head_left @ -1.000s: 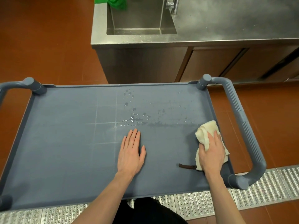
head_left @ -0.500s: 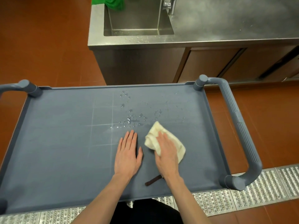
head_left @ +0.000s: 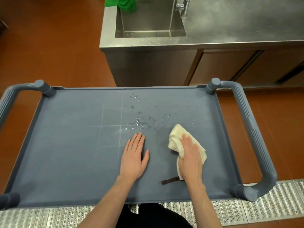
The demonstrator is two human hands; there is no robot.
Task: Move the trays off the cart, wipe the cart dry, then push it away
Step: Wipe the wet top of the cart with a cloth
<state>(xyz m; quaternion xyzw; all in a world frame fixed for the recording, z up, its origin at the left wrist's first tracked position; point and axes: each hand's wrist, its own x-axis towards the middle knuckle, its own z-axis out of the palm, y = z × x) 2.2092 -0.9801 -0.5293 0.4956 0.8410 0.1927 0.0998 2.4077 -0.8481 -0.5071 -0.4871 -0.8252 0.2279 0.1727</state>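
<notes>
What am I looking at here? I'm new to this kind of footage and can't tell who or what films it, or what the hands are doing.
There is no machine: a person wears a camera on the head, looking forward and down at their own two bare hands. In front of them is a grey-blue cart with a handle at each end. The left hand lies flat on the cart top, holding nothing. The right hand presses a cream cloth flat against the surface; a dark strap trails from the cloth. Water drops lie just beyond the hands. No trays are on the cart. Behind it stands a steel counter with a sink and a green cloth at its edge.
</notes>
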